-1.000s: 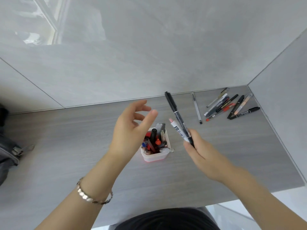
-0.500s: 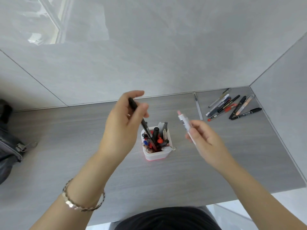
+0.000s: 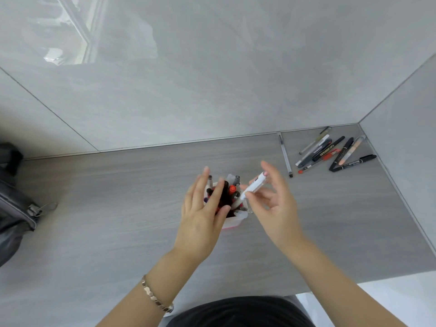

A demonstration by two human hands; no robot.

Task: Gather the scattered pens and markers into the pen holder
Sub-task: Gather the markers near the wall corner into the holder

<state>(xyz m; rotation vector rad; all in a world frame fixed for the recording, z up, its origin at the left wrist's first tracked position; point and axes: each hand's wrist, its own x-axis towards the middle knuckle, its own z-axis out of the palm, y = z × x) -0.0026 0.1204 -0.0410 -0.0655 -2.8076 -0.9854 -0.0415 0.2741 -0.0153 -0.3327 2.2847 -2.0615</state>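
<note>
Grey desk (image 3: 118, 208), corner pile of loose pens (image 3: 330, 152) well apart. Right hand (image 3: 276, 208) pinching white marker (image 3: 253, 186), tip at pen holder (image 3: 236, 221). Left hand (image 3: 203, 215) open over holder. Tip: aim for gap, drop vertical.

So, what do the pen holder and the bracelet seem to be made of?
Pen holder: probably plastic, since its whitish wall is translucent and the red base shows through. Bracelet on the left wrist: looks like polished metal, made of flat shiny links in a rose-gold tone; it could also be plated.
</note>
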